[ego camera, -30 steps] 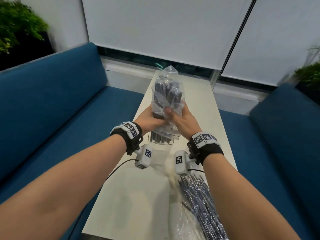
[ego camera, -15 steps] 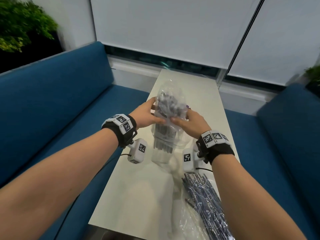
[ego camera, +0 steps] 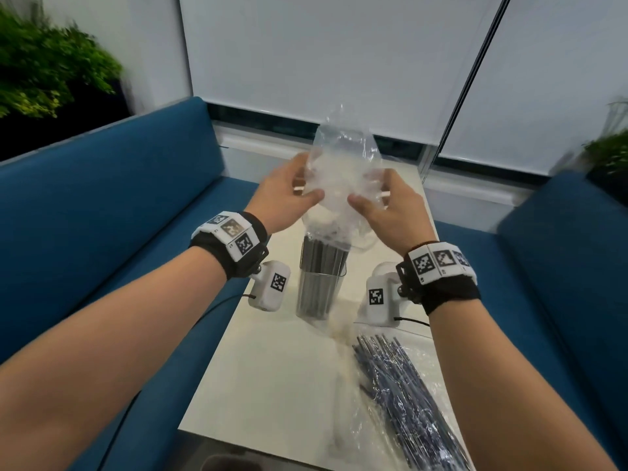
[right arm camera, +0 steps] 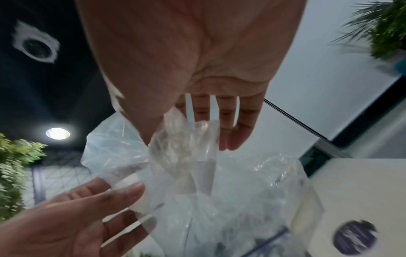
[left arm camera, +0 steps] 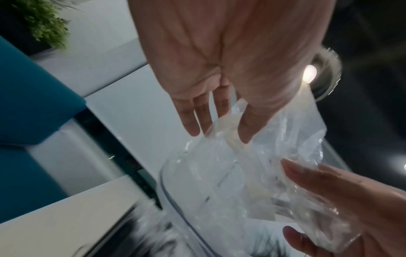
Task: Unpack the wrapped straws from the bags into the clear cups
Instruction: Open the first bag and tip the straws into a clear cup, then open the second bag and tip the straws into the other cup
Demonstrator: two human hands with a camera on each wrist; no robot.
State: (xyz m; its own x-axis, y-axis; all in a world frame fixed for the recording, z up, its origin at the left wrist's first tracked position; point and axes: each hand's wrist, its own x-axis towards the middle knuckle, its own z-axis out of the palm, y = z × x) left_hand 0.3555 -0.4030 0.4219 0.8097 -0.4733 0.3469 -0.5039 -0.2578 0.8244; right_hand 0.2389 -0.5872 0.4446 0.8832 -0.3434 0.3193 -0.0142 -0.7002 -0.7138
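A clear cup (ego camera: 317,294) stands mid-table, packed with dark wrapped straws (ego camera: 324,256) whose tops stick out above its rim. Just above them hangs a crumpled clear bag (ego camera: 339,171), its open mouth still loosely around the straw tops. My left hand (ego camera: 306,180) pinches the bag's left side between thumb and fingers. My right hand (ego camera: 372,188) pinches its right side the same way. Through the bag (left arm camera: 219,173) nothing dark shows up at my left hand (left arm camera: 219,125). The right wrist view has my right hand (right arm camera: 193,135) holding the bag (right arm camera: 197,173).
A second clear bag of dark straws (ego camera: 407,396) lies on the white table (ego camera: 272,385) at the near right. Blue sofas flank the table on the left (ego camera: 102,232) and right (ego camera: 560,266). Plants stand in both far corners.
Both hands have risen, drawing the bag upward off the straws. The straws, inside the bag a second ago, now stand in the cup and the bag looks empty.
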